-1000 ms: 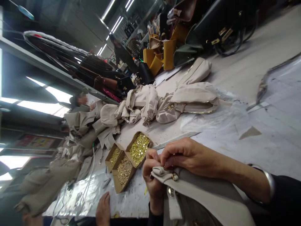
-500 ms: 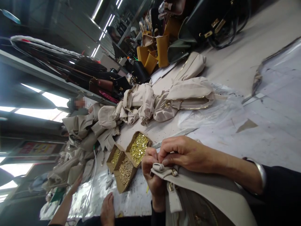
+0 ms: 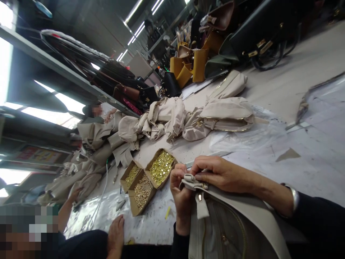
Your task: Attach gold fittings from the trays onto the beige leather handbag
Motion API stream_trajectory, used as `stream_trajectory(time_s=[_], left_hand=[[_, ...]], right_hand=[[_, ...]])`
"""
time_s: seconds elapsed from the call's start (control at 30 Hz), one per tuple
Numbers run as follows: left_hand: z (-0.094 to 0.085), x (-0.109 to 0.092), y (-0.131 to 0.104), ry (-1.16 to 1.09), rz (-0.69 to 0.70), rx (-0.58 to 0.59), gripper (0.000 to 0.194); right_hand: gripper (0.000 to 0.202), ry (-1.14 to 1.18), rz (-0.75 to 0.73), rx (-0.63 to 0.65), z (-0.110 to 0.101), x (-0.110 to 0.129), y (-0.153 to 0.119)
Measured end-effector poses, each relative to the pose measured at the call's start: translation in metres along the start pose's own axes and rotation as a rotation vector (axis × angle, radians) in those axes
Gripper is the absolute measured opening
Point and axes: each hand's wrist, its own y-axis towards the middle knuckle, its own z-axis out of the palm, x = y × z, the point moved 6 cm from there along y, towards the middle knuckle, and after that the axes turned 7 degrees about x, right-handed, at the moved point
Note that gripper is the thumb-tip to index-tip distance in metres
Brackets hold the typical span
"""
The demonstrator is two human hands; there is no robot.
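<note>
A beige bag point(image 3: 256, 216) with brass-coloured zips lies in front of me, its dark lining side partly showing. My left hand point(image 3: 182, 192) is closed round a folded strap end point(image 3: 190, 182) at the bag's top edge. From the other side my right hand point(image 3: 218, 174) pinches the same edge, thumb and fingers together; what lies between those fingertips is hidden. Just below hangs a zip pull with a beige leather tab point(image 3: 202, 207). Left of my hands stand small cardboard boxes of gold-coloured metal pieces, one box point(image 3: 174, 161) nearly touching my left hand.
Several beige bags point(image 3: 172, 115) lie in a row across the table, with clear plastic point(image 3: 237, 140) beside them. Mustard and dark bags stand at the back. At left, a co-worker's hand point(image 3: 115, 233) rests on the table edge near a white cord point(image 3: 101, 198).
The view has shifted, and a co-worker's head and sleeve now show at lower left. Both my hands keep their hold on the strap end, with only slight finger movement.
</note>
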Motion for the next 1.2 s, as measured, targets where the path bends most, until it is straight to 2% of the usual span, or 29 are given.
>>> stream_trajectory(time_s=[0.07,0.1,0.17,0.37,0.53,0.63,0.7,0.8,0.93,1.07,1.2], left_hand=[[0.044,-0.007,0.012,-0.17,0.071,-0.005,0.037],[0.058,-0.012,0.016,-0.249,0.085,0.017,0.035],[0.071,-0.019,0.019,-0.35,0.087,0.039,0.032],[0.063,-0.017,0.013,-0.341,0.058,0.028,0.026],[0.071,-0.021,0.015,-0.33,0.16,0.114,0.022],[0.073,-0.024,0.016,-0.325,0.212,0.139,0.02],[0.073,-0.023,0.015,-0.339,0.215,0.118,0.02],[0.071,-0.022,0.014,-0.378,0.209,0.09,0.024],[0.069,-0.022,0.013,-0.367,0.197,0.057,0.025],[0.068,-0.022,0.013,-0.363,0.179,0.049,0.024],[0.069,-0.024,0.013,-0.355,0.168,0.056,0.022]], right_hand=[[0.01,0.097,0.091,0.018,0.001,-0.009,0.001],[0.01,0.133,0.133,0.023,0.001,-0.012,0.001],[0.013,0.143,0.177,0.025,0.002,-0.015,0.001],[0.02,-0.111,0.12,0.037,0.003,-0.005,0.001],[0.033,-0.183,0.134,0.138,0.01,-0.008,0.002],[0.04,-0.16,0.172,0.161,0.012,-0.015,0.002],[0.042,-0.12,0.211,0.093,0.009,-0.018,0.001],[0.031,0.036,0.252,0.006,0.003,-0.021,-0.001],[0.029,0.219,0.254,0.05,0.003,-0.023,-0.004],[0.027,0.258,0.31,0.034,0.002,-0.03,-0.006],[0.027,0.142,0.244,0.054,0.004,-0.024,-0.003]])
